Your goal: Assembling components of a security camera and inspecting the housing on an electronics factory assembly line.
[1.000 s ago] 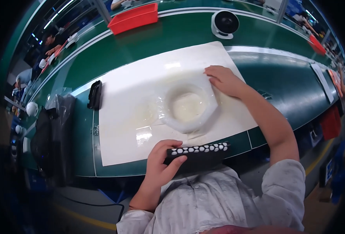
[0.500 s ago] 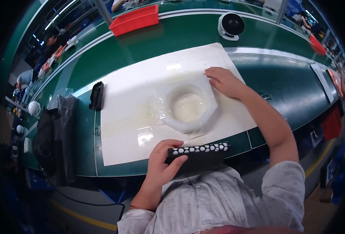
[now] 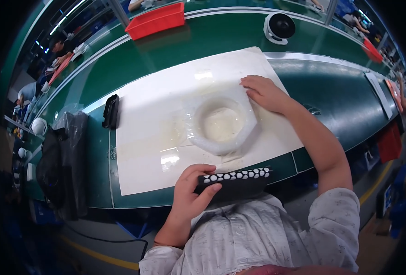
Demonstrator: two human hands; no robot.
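Note:
A black slab-like thing point(image 3: 234, 189), its top edge covered in white pebble-like spots, stands at the table's near edge against my body. My left hand point(image 3: 193, 190) grips its left end, thumb on the near side and fingers behind. What the thing is, I cannot make out. My right hand point(image 3: 268, 95) lies with fingers stretched out on the far right side of a white foam ring point(image 3: 245, 137). The ring has an angular outer edge, a round hollow and clear tape or film over it. It rests on a white board point(image 3: 152, 114) spread over the green table.
A black tray-like part point(image 3: 111, 111) lies at the board's left edge. Further left are dark bags point(image 3: 74, 156). Beyond the board, a red bin point(image 3: 154, 21) and a white round device with a black face point(image 3: 279, 28) stand on a green strip. A white strip point(image 3: 380, 96) lies far right.
The white round device has shifted slightly right relative to the red bin. The view has moved a little. Both my hands stay where they were.

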